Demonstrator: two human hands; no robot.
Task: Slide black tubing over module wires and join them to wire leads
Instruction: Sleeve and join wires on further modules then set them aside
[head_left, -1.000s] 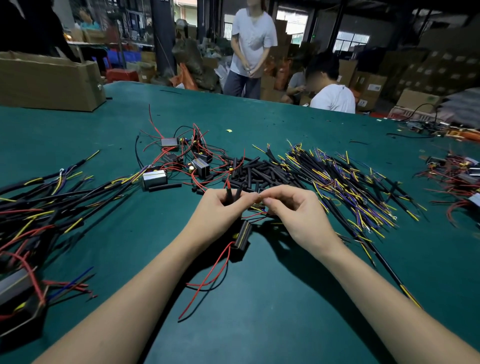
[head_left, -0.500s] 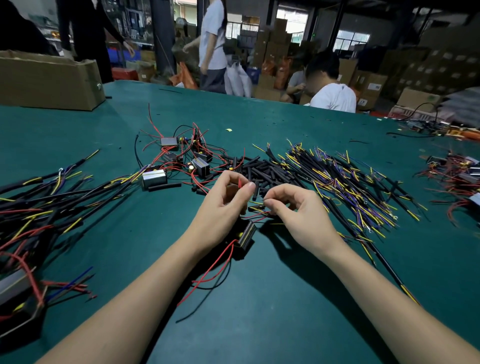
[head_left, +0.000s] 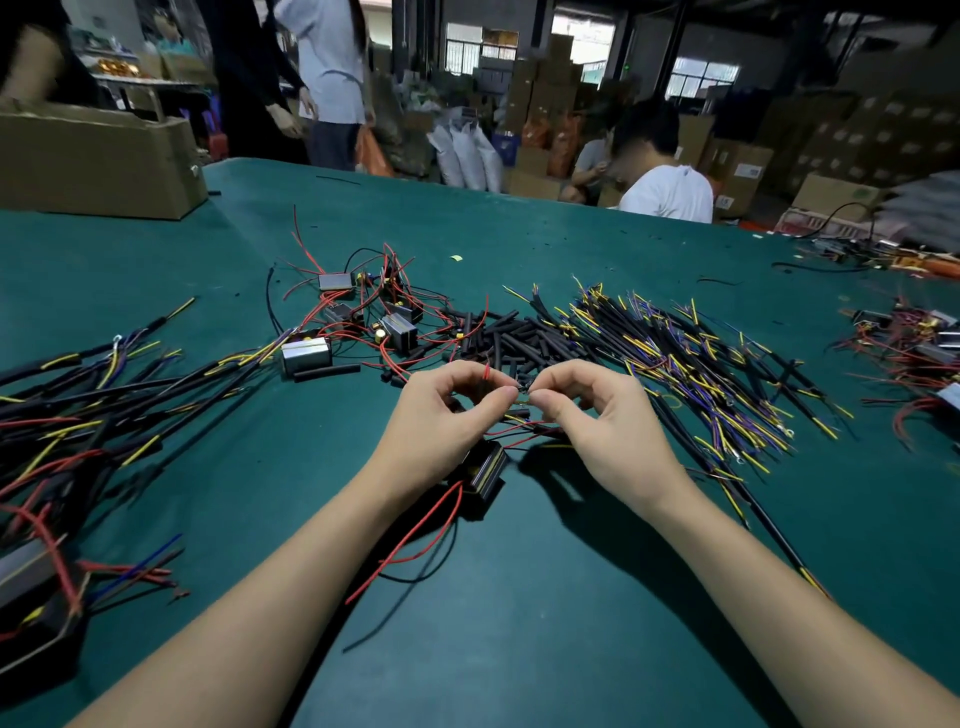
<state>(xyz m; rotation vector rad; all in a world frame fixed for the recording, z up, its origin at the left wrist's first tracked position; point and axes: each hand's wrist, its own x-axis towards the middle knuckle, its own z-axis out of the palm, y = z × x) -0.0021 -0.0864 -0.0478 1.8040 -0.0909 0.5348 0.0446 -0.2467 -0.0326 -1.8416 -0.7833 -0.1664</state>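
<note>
A small black module (head_left: 485, 470) lies on the green table (head_left: 545, 597) between my wrists, with red and black wires trailing toward me. My left hand (head_left: 441, 421) pinches the module's wires, and a red wire end (head_left: 487, 372) sticks up above its fingers. My right hand (head_left: 602, 421) pinches a thin yellow-tipped wire lead (head_left: 522, 402) that meets my left fingertips. A pile of short black tubing pieces (head_left: 514, 340) lies just beyond both hands. Whether a tube sits on the pinched wires is hidden by my fingers.
Loose modules with red wires (head_left: 374, 317) lie behind the left hand. Black leads with yellow and purple ends (head_left: 691, 364) fan out at right. Joined bundles (head_left: 78, 405) cover the left. A cardboard box (head_left: 98, 161) stands far left. A person in white (head_left: 665, 192) sits across.
Both hands have lifted slightly and drawn their fingertips together. The black tube pieces that stuck up from my left hand a second ago are gone; a red wire end shows instead.
</note>
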